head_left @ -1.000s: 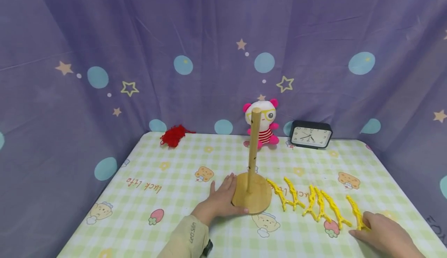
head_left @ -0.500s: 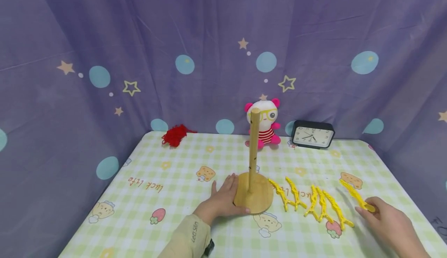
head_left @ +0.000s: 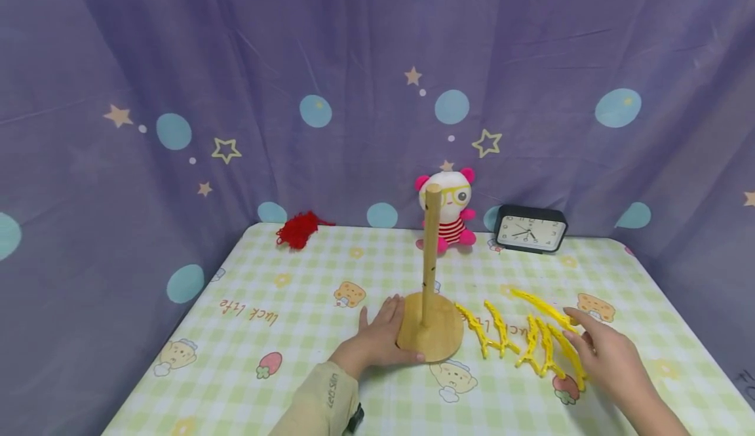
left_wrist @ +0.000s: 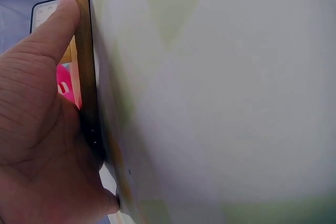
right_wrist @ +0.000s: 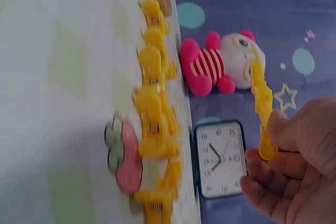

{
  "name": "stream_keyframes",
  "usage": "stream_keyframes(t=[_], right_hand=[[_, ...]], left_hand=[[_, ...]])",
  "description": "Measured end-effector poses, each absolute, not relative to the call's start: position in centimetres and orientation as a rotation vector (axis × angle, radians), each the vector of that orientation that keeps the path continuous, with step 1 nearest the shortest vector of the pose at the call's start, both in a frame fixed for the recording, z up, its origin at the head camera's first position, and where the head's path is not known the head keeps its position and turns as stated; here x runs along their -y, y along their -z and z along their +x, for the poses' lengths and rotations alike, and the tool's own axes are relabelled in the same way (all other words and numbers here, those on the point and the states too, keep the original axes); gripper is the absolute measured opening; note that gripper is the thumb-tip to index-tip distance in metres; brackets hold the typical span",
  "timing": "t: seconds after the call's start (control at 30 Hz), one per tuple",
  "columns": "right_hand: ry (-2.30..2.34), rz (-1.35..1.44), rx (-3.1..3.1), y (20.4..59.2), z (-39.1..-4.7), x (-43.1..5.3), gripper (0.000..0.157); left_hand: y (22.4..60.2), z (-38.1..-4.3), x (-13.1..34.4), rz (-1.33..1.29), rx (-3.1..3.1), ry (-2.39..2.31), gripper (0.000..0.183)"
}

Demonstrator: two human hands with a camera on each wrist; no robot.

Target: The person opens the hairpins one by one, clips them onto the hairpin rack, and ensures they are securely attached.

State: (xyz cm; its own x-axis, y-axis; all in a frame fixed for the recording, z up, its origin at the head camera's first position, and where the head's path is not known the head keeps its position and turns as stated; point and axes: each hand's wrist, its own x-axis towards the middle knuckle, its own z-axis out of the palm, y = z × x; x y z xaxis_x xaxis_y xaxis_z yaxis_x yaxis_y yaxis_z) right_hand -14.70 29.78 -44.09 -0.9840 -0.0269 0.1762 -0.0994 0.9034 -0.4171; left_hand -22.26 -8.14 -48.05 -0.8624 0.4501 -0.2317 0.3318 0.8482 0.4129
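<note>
A round wooden base (head_left: 445, 337) carries an upright wooden pole (head_left: 431, 246). My left hand (head_left: 377, 341) rests against the base's left side, thumb extended along its front rim and fingers straight; in the left wrist view that thumb (left_wrist: 60, 24) lies along the wooden edge. My right hand (head_left: 613, 360) pinches a yellow alligator hair clip (head_left: 539, 305) by its handle end, above the tabletop. In the right wrist view the held clip (right_wrist: 262, 100) sits between thumb and fingers. Several more yellow clips (head_left: 498, 328) lie in a row between base and right hand, partly covered by that hand.
Behind stand a plush panda (head_left: 451, 210) and a black-framed clock (head_left: 531, 229). Red yarn (head_left: 299, 229) lies at the back left. A checked cloth (head_left: 318, 265) covers the table, with a purple curtain (head_left: 354, 49) behind it.
My right hand has lifted the rightmost yellow alligator hair clip and carried it left, over the row of clips. My left hand stays at the wooden base.
</note>
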Motion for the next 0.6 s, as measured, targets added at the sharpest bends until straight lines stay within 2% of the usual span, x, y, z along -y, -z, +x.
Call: stream_keyframes(t=[0.3, 0.6], right_hand=[[-0.633, 0.225, 2.83, 44.0, -15.8, -26.7, 0.035], [-0.617, 0.283, 2.774, 44.3, -17.0, -24.4, 0.035]], left_hand=[[48.0, -22.2, 8.1, 0.578, -2.715, -0.519, 0.119], [47.9, -22.3, 8.1, 0.573, -2.709, -0.512, 0.118]])
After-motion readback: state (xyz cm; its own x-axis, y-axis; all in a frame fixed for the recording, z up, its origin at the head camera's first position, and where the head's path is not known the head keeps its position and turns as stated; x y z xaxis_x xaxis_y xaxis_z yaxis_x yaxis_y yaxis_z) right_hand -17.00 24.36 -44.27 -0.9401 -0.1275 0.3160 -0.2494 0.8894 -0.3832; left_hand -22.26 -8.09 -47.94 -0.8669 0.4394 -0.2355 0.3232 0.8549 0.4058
